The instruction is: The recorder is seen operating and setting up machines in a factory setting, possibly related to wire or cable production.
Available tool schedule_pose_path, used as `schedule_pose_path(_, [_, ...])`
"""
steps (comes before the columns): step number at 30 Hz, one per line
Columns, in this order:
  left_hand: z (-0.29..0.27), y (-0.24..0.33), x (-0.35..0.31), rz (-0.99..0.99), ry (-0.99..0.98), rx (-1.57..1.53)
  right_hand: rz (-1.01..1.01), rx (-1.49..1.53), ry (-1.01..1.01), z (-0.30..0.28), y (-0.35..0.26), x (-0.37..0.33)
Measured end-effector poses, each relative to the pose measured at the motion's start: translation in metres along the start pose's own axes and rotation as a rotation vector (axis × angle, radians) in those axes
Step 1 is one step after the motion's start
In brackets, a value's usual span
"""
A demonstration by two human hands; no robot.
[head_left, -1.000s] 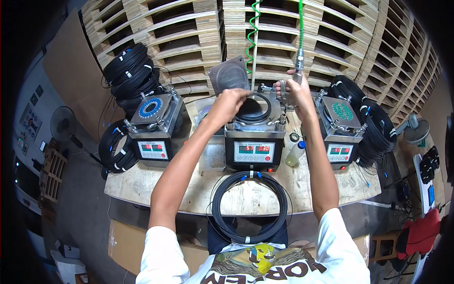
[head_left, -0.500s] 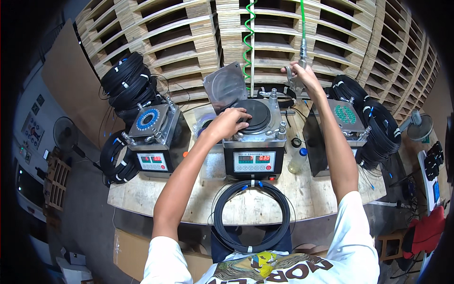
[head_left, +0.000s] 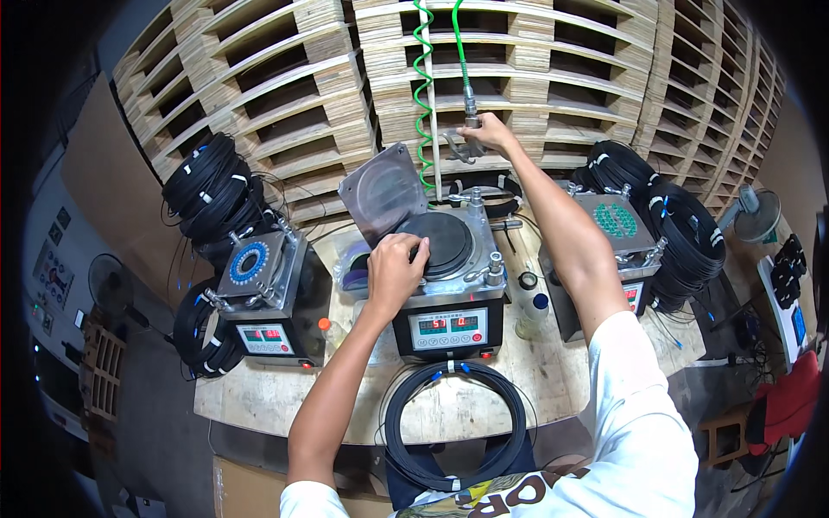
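In the middle stands a black and metal polishing machine (head_left: pixel 449 332) with a lit digital panel. A square metal plate (head_left: pixel 380 192) leans tilted behind its left side. On top lies a black round pad (head_left: pixel 445 240). My left hand (head_left: pixel 395 272) is closed at the pad's left edge, thumb and bent fingers against it; the fingertips are partly hidden. Raised beyond the machine, my right hand (head_left: pixel 490 134) is wrapped around a metal air blow gun (head_left: pixel 471 125) on a green hose (head_left: pixel 457 39). The gun's curved lever hangs beside my fingers.
Similar machines stand left (head_left: pixel 259 311) and right (head_left: pixel 617 229), beside bundled black cables (head_left: pixel 203 186). A black cable coil (head_left: pixel 393 414) hangs over the table's front edge. A blue-capped bottle (head_left: pixel 533 319) and an orange-capped bottle (head_left: pixel 332 332) flank the middle machine. Wooden pallets (head_left: pixel 294 86) rise behind.
My left hand has drawn back from over the pad to its left edge, its fingers bending. My right hand and the blow gun have moved left. The view has shifted.
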State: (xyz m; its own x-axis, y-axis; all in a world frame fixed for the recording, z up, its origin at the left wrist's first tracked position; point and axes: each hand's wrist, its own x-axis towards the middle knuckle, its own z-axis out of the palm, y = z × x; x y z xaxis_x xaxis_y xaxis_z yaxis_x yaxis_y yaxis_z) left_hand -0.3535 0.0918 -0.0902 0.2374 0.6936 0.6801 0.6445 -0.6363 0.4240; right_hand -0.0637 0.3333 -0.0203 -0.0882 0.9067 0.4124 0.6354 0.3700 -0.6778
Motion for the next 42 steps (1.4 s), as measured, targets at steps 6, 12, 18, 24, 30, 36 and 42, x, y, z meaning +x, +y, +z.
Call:
schedule_pose_path(6, [0.01, 0.004, 0.004, 0.076, 0.081, -0.077, -0.1, 0.033, 0.146, -0.023, 0.013, -0.033])
schedule_pose_path(12, [0.004, -0.012, 0.001, -0.165, 0.33, -0.26, -0.124, 0.112, 0.183, -0.035, 0.001, -0.187])
schedule_pose_path(18, [0.01, -0.064, 0.016, -0.402, 0.524, -0.394, 0.165, 0.196, 0.146, -0.014, 0.034, -0.364])
schedule_pose_path(24, [0.036, -0.073, 0.021, -0.497, 0.486, -0.424, 0.325, 0.238, 0.098, 0.058, 0.082, -0.447])
schedule_pose_path(30, [0.037, -0.074, 0.016, -0.508, 0.545, -0.364, 0.211, 0.265, 0.369, 0.067, 0.066, -0.42])
schedule_pose_path(36, [0.033, -0.055, 0.01, -0.6, 0.64, -0.304, -0.049, 0.149, 0.222, -0.033, -0.054, -0.321])
schedule_pose_path(42, [0.03, -0.032, 0.012, -0.644, 0.646, -0.368, -0.114, -0.266, -0.307, -0.059, -0.131, -0.241])
